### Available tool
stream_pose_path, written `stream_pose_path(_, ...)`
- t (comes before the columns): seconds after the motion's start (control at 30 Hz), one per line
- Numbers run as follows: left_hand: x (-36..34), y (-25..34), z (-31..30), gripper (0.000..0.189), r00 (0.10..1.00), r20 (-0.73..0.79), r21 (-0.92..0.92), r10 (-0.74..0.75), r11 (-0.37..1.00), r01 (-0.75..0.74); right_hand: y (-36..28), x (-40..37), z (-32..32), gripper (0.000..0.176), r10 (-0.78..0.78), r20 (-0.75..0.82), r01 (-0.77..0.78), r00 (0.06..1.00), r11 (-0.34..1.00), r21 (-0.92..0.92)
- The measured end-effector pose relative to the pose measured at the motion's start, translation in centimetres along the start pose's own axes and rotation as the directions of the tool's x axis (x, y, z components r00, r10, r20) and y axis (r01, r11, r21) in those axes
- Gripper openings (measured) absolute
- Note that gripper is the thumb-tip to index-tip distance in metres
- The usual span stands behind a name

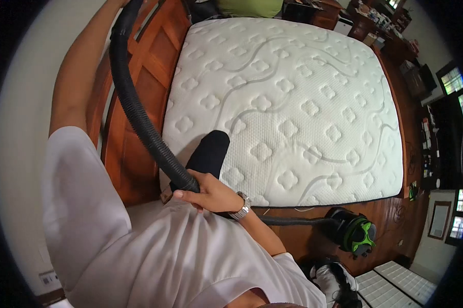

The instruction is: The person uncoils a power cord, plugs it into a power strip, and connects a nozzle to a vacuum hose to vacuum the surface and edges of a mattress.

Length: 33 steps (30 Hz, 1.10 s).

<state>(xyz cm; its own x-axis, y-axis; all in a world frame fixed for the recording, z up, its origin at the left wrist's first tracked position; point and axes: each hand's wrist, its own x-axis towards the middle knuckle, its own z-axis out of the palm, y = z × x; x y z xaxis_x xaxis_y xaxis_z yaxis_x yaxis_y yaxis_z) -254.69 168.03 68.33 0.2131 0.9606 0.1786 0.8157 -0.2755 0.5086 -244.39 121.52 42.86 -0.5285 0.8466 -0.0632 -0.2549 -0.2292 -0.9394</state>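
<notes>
My right hand (211, 192), with a metal watch (242, 205) at the wrist, is wrapped round a black ribbed vacuum hose (139, 110) in front of my body. From there the hose curves up along the left to the top edge. My left arm stretches up that side, and my left hand (122, 2) is mostly cut off by the frame beside the hose's upper end; its fingers are hidden. Behind my right forearm the hose runs to a black and green vacuum cleaner (352, 231) on the floor. A dark-clothed knee (211, 149) rests against the white mattress (303, 102).
A wooden headboard (149, 72) stands along the mattress's left side, close to the wall. At the far side lies a green pillow (249, 7). Cluttered furniture (375, 20) lines the far right. White slatted panels (390, 287) and a black-and-white bundle (336, 282) are at bottom right.
</notes>
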Motion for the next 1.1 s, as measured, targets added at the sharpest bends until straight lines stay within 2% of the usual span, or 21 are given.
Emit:
stream_pose_path(0.07, 2.5, -2.0, 1.7, 0.037, 0.998, -0.048, -0.075, 0.027, 0.997, -0.031, 0.2, 2.5, -0.9, 0.063, 0.022, -0.016, -0.022, 1.0, 0.999, -0.023)
stream_pose_path(0.1, 4.2, -3.4, 2.2, 0.037, 0.998, -0.047, -0.079, 0.03, 0.996, -0.034, -0.9, 3.6, -1.1, 0.067, -0.058, -0.034, 0.056, 0.998, 0.997, -0.055)
stream_pose_path(0.17, 8.1, -6.7, 3.2, 0.029, 0.992, 0.107, -0.142, -0.072, 0.986, 0.087, -2.7, 5.9, -1.6, 0.068, -0.084, -0.03, 0.08, 0.996, 0.99, -0.117)
stream_pose_path(0.2, 10.7, -8.8, 4.1, 0.029, 0.991, 0.114, -0.143, -0.076, 0.985, 0.092, -3.9, 7.2, -2.0, 0.068, -0.113, -0.018, 0.108, 0.993, 0.978, -0.181)
stream_pose_path(0.27, 15.4, -13.2, 6.1, 0.019, 0.928, 0.333, -0.188, -0.164, 0.953, 0.237, -6.7, 9.3, -3.4, 0.069, -0.035, 0.008, 0.036, 0.999, 0.98, -0.197)
stream_pose_path(0.3, 14.8, -13.6, 7.8, 0.021, 0.975, 0.222, -0.08, -0.02, 0.996, 0.039, -7.1, 10.7, -4.1, 0.068, -0.057, 0.042, 0.065, 0.998, 0.967, -0.244)
stream_pose_path(0.4, 17.9, -18.4, 12.2, 0.023, 0.987, 0.16, -0.075, -0.027, 0.996, 0.04, -5.4, 15.6, -6.4, 0.066, -0.066, 0.049, 0.076, 0.997, 0.964, -0.256)
stream_pose_path(0.47, 20.6, -21.8, 15.9, 0.026, 0.995, 0.098, -0.067, -0.013, 0.998, 0.02, -3.5, 19.0, -8.4, 0.069, 0.201, 0.082, -0.194, 0.976, 0.977, -0.085)
stream_pose_path(0.53, 23.4, -24.8, 19.9, 0.03, 0.999, 0.04, -0.061, 0.003, 0.998, 0.0, -1.8, 22.0, -11.0, 0.077, 0.252, 0.084, -0.239, 0.964, 0.962, -0.134)
stream_pose_path(0.6, 26.5, -27.9, 23.6, 0.037, 1.0, -0.007, 0.004, -0.017, 1.0, 0.017, 0.4, 25.0, -14.4, 0.1, 0.277, 0.001, -0.237, 0.961, 0.824, -0.516)
stream_pose_path(0.63, 28.3, -29.6, 25.4, 0.037, 0.999, -0.024, -0.033, -0.041, 0.999, 0.041, 5.0, 26.3, -17.1, 0.1, 0.146, -0.078, -0.165, 0.986, 0.827, -0.538)
stream_pose_path(0.67, 30.1, -31.4, 27.1, 0.037, 0.997, -0.04, -0.07, -0.07, 0.995, 0.067, 5.7, 27.0, -20.1, 0.089, 0.101, -0.298, -0.238, 0.949, 0.849, -0.472)
stream_pose_path(0.7, 31.6, -33.3, 28.6, 0.038, 0.993, -0.054, -0.104, -0.1, 0.99, 0.095, 10.3, 28.6, -24.5, 0.076, 0.052, -0.469, -0.291, 0.882, 0.842, -0.454)
stream_pose_path(0.73, 32.9, -34.4, 30.1, 0.038, 0.993, -0.048, -0.106, -0.107, 0.989, 0.102, 12.4, 29.5, -29.4, 0.065, -0.021, -0.644, -0.356, 0.765, 0.819, -0.449)
stream_pose_path(0.77, 34.2, -35.1, 31.4, 0.039, 0.99, -0.086, -0.136, -0.116, 0.985, 0.104, 16.1, 29.9, -34.7, 0.059, -0.296, -0.731, -0.369, 0.615, 0.711, -0.599)
stream_pose_path(0.83, 37.0, -37.6, 34.7, 0.04, 0.985, -0.113, -0.169, -0.132, 0.979, 0.112, 19.5, 29.5, -44.5, 0.053, -0.502, -0.762, -0.564, 0.41, 0.516, -0.644)
stream_pose_path(0.87, 39.1, -39.1, 36.6, 0.041, 0.982, -0.087, -0.217, -0.167, 0.965, 0.145, 20.3, 28.9, -48.0, 0.057, -0.449, -0.824, -0.661, 0.345, 0.507, -0.553)
stream_pose_path(0.93, 40.8, -40.6, 38.7, 0.042, 0.976, -0.065, -0.27, -0.209, 0.945, 0.185, 27.1, 25.7, -56.0, 0.066, -0.548, -0.779, -0.811, 0.305, 0.279, -0.514)
stream_pose_path(1.0, 40.4, -39.7, 39.8, 0.043, 0.956, 0.021, -0.254, -0.292, 0.924, 0.287, 26.7, 25.3, -56.7, 0.074, -0.51, -0.837, -0.842, 0.199, 0.348, -0.412)
stream_pose_path(1.03, 41.2, -40.6, 40.9, 0.043, 0.956, 0.026, -0.254, -0.293, 0.923, 0.29, 27.3, 25.0, -57.1, 0.082, -0.416, -0.881, -0.864, 0.223, 0.335, -0.377)
stream_pose_path(1.1, 42.3, -42.6, 42.9, 0.043, 0.943, -0.008, -0.258, -0.332, 0.912, 0.319, 28.6, 25.1, -56.3, 0.084, -0.413, -0.885, -0.9, 0.215, 0.268, -0.344)
